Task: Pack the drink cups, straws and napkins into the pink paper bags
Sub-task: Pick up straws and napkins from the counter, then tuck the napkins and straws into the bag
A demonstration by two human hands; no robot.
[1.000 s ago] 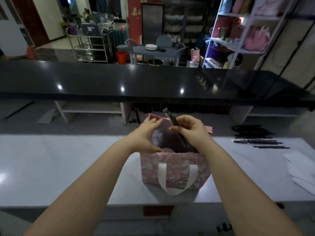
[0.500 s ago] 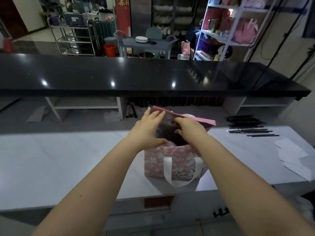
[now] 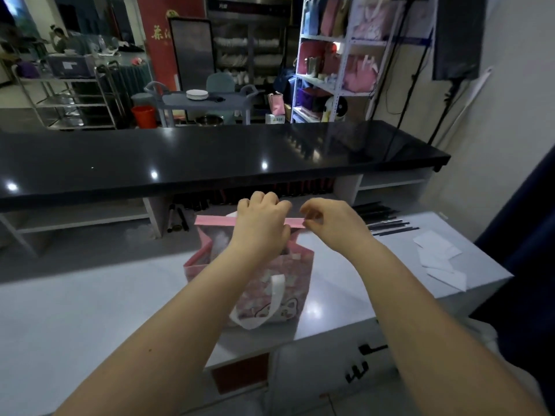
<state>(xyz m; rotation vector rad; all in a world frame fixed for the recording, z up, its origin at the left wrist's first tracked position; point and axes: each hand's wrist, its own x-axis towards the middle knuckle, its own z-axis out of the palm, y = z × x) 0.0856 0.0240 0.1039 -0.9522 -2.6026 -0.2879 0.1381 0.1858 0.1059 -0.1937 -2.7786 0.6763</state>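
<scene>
The white desk [image 3: 90,310] runs across the lower half of the view, with a glossy black ledge [image 3: 210,157] raised above its far side, toward 12 o'clock. The pink paper bag [image 3: 300,274] stands upright near the middle of the desk, close to the near edge. Its white handle [image 3: 271,298] hangs down the front face, and its top is folded over into a flat pink strip [image 3: 214,220].

The left hand [image 3: 262,226] sits on the middle of that strip, its fingers [image 3: 264,202] curled over the fold and grasping it. The right hand [image 3: 336,226] is just beside it at 3 o'clock, thumb and forefinger pinching the strip's right end, the other fingers [image 3: 312,211] loosely bent.

White napkins [image 3: 438,256] lie scattered on the desk at 3 o'clock from the bag, well apart from it. Black straws [image 3: 389,226] lie in a loose row at 2 o'clock, near the right hand but not touching it.
</scene>
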